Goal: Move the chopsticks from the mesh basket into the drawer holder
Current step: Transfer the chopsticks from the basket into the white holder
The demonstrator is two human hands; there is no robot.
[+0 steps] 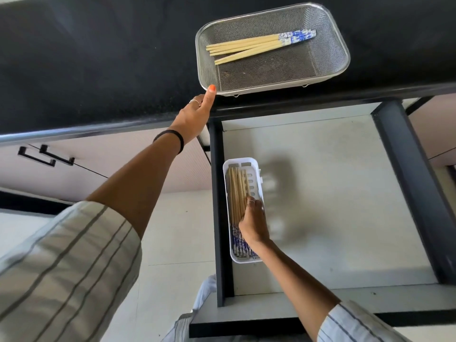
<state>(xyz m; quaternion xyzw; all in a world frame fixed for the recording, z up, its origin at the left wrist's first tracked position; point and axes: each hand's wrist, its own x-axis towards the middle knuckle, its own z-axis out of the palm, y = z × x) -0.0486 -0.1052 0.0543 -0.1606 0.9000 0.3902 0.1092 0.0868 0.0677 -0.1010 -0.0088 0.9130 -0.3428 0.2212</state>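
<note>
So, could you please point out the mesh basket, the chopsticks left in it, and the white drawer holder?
mesh basket point(341, 54): head view, right rim wall.
chopsticks in the basket point(249, 45): head view, middle of the wooden shafts.
white drawer holder point(240, 161): head view, far end rim.

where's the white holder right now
In the head view, the white holder lies lengthwise in the open drawer, against its left wall, below the mesh basket on the black counter. The right hand reaches into it.
</note>
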